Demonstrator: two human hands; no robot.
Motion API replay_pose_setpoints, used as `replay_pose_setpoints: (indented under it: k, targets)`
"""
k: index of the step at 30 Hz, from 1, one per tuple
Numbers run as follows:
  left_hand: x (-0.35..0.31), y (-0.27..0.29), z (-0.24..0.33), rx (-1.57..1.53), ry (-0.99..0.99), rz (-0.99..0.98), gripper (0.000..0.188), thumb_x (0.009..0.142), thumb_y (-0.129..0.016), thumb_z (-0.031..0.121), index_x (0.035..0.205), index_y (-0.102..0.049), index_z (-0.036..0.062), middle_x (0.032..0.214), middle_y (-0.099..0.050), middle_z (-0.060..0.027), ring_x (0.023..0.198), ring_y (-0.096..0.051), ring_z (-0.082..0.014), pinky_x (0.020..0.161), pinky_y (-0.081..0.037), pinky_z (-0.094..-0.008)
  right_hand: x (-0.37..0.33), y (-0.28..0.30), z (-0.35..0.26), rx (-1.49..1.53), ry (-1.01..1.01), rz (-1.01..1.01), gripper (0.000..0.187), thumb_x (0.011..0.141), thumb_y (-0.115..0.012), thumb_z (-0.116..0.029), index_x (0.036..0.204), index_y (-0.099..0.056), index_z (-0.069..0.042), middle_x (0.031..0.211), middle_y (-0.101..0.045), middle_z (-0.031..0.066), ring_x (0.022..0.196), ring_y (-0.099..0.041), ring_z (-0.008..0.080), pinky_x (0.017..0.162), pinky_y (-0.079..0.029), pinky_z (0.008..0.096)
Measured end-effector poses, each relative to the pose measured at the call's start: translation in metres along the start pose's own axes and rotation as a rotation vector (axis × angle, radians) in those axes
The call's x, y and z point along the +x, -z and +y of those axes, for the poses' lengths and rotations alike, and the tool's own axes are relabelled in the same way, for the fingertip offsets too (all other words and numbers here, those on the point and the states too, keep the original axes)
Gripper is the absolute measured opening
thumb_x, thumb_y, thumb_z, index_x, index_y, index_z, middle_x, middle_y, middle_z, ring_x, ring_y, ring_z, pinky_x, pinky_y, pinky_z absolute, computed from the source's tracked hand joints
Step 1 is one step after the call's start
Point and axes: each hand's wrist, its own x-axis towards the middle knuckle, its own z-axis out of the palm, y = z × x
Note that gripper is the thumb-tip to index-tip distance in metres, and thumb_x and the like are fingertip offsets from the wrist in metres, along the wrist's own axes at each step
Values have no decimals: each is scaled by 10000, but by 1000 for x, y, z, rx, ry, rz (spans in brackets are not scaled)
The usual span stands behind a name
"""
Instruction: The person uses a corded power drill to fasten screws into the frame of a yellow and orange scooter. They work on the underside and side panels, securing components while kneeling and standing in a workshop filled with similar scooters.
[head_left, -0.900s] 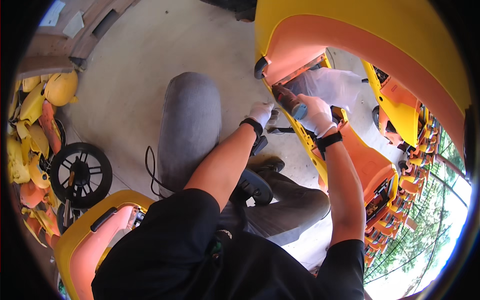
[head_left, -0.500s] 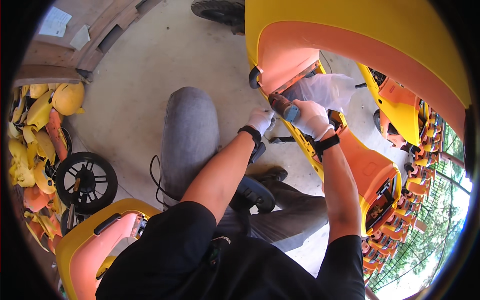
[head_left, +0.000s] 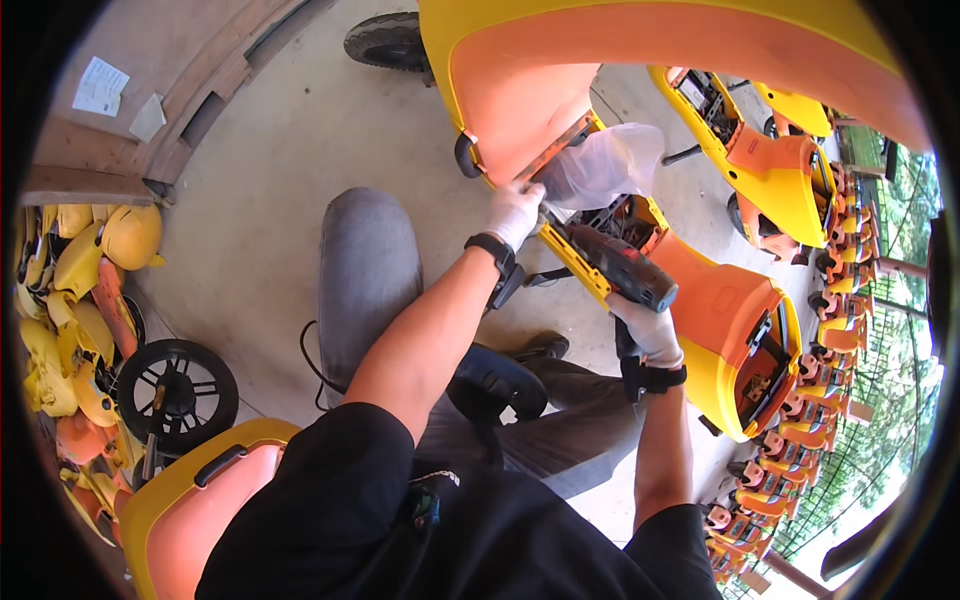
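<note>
In front of me stands a yellow and orange scooter (head_left: 715, 290) with its middle opened, showing wiring inside. My right hand (head_left: 648, 332), in a white glove, is closed around the handle of a dark cordless drill (head_left: 632, 268). The drill lies over the opening, its nose pointing up and left toward the front panel. My left hand (head_left: 514, 214), also gloved, is at the scooter's yellow side edge, below the orange front panel (head_left: 525, 115). Its fingers are drawn together; what they hold is too small to make out. A translucent plastic bag (head_left: 608, 165) hangs over the far side.
More scooters (head_left: 745, 160) stand beyond on the right, with a long row of orange and yellow ones by the fence. Yellow body parts (head_left: 75, 300) are piled at left near a black wheel (head_left: 176, 396). Another scooter's panel (head_left: 205, 500) is close at my lower left.
My right hand has drawn the drill back toward me and turned it, nose up-left. My left hand has moved onto the scooter's side edge. The view has shifted, showing more scooters at right.
</note>
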Motion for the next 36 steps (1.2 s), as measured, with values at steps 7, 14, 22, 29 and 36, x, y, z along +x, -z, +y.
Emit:
replay_pose_setpoints:
  k: [7, 14, 22, 29, 36]
  targets:
    - [-45, -54, 91, 1065, -826, -266, 674, 883, -649, 164, 1502, -383, 160, 912, -686, -231, 815, -673, -394, 757, -526, -490, -51, 9, 19, 244, -271, 325, 183, 813, -670, -65, 981, -629, -4, 746, -625, 73, 631, -622, 181, 614, -523, 299]
    - [-27, -72, 66, 1474, -852, -394, 114, 824, -596, 78, 878, -693, 48, 873, -703, -209, 826, -691, -398, 730, -544, -486, -72, 14, 81, 425, -294, 393, 146, 816, -652, -86, 934, -621, -6, 679, -604, 84, 595, -614, 205, 600, -529, 322]
    - [-58, -38, 15, 1752, -783, -631, 154, 784, -629, 79, 875, -738, 20, 873, -720, -230, 812, -717, -384, 724, -569, -445, -73, 17, 93, 553, -285, 465, 130, 813, -635, -125, 852, -606, -4, 671, -600, 111, 599, -624, 243, 607, -548, 356]
    - [-43, 2, 9, 1751, -363, -482, 241, 870, -584, 115, 1023, -739, 10, 1014, -719, -232, 919, -716, -373, 806, -564, -440, -76, 14, 84, 562, -248, 468, 120, 803, -657, -105, 856, -620, -5, 667, -600, 88, 565, -610, 208, 566, -532, 321]
    - [-108, -57, 66, 1556, -611, -802, 378, 898, -627, 204, 1238, -636, 41, 1142, -677, -241, 1073, -650, -386, 960, -498, -443, -76, 15, 76, 566, -255, 465, 162, 813, -636, -104, 929, -607, 6, 690, -601, 108, 593, -625, 242, 593, -557, 354]
